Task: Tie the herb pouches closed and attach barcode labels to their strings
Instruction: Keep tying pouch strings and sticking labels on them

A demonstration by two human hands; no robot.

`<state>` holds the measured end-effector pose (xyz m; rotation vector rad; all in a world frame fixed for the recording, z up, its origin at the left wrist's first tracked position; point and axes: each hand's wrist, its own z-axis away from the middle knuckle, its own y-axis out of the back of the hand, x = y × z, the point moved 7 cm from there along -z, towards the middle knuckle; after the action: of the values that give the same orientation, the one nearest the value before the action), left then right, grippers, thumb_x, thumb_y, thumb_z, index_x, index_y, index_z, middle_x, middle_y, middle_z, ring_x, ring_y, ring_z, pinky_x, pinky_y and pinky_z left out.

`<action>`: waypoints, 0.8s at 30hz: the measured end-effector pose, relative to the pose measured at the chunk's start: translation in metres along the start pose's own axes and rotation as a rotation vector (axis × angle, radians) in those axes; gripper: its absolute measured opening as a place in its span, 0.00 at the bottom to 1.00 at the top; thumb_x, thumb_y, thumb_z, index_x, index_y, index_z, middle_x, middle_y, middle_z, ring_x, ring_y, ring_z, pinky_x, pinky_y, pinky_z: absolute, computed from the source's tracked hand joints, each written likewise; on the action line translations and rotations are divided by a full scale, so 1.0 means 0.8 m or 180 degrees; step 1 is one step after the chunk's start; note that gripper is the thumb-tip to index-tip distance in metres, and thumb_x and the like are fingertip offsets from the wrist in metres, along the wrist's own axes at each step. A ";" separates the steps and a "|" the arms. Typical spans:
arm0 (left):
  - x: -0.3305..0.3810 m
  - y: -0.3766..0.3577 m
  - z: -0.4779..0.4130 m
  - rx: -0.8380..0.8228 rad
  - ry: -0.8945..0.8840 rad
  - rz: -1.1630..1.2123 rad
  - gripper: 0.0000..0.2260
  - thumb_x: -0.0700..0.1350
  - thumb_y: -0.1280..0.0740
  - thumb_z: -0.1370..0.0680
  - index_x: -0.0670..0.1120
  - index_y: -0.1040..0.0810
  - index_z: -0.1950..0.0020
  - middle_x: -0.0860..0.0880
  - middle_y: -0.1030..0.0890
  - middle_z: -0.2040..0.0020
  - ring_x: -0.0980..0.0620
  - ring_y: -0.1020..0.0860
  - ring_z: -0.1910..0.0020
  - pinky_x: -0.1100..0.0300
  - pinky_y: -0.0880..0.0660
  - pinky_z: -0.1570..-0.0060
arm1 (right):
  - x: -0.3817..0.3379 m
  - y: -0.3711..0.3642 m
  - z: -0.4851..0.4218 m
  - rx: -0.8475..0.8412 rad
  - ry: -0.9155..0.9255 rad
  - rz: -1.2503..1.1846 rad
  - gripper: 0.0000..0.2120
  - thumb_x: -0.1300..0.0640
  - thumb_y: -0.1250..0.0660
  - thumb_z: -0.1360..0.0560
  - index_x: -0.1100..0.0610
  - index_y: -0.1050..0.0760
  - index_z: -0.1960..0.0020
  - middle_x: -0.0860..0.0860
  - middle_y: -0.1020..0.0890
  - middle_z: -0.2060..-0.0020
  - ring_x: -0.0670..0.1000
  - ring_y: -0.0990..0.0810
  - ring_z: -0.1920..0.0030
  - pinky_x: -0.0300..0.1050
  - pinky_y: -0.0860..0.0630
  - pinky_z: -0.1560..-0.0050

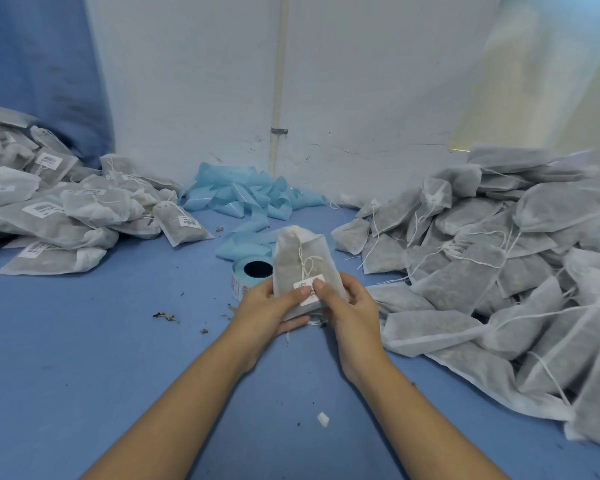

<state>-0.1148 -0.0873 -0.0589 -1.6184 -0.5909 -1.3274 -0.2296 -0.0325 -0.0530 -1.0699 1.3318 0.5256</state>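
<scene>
Pressing a barcode label [309, 289] onto the string [305, 261], left hand [271, 303] and right hand [347, 303] grip one herb pouch [300, 258] mid-surface, fingers curled, thumbs on the label; uneven pressure risks sticking it to fabric.

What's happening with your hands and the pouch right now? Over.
Left hand and right hand both grip pouch. Thumbs press barcode label over string. Nothing blocking.

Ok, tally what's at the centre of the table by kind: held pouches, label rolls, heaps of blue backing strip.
Held pouch, gripped by both hands: 1
Label roll: 1
Heap of blue backing strip: 1
Total: 3
</scene>
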 end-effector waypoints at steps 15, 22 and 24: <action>0.014 0.016 -0.001 -0.0107 0.0080 -0.1095 0.10 0.48 0.30 0.25 0.40 0.21 0.56 0.44 0.19 0.70 0.51 0.23 0.76 0.64 0.26 0.75 | 0.008 0.003 -0.006 0.0075 -0.0250 -0.0615 0.08 0.60 0.31 0.26 0.61 0.22 0.48 0.54 0.17 0.57 0.49 0.19 0.59 0.40 0.22 0.57; 0.076 0.055 -0.009 0.0381 -0.0905 0.1895 0.24 0.34 0.36 0.25 0.42 0.36 0.29 0.50 0.30 0.31 0.52 0.26 0.34 0.54 0.20 0.50 | 0.013 0.004 -0.007 0.0077 -0.0455 -0.0558 0.04 0.60 0.30 0.27 0.57 0.20 0.52 0.50 0.17 0.60 0.47 0.20 0.62 0.35 0.24 0.64; 0.074 0.054 -0.006 0.0386 -0.0819 0.1576 0.31 0.31 0.38 0.23 0.44 0.46 0.23 0.52 0.34 0.27 0.51 0.28 0.33 0.52 0.23 0.46 | 0.014 0.004 -0.008 0.0060 -0.0465 -0.0565 0.04 0.63 0.31 0.26 0.58 0.20 0.52 0.49 0.17 0.62 0.46 0.20 0.64 0.34 0.24 0.64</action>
<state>-0.0641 -0.1215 -0.0190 -1.7056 -0.3757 -0.7157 -0.2330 -0.0391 -0.0636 -1.1010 1.1007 0.4491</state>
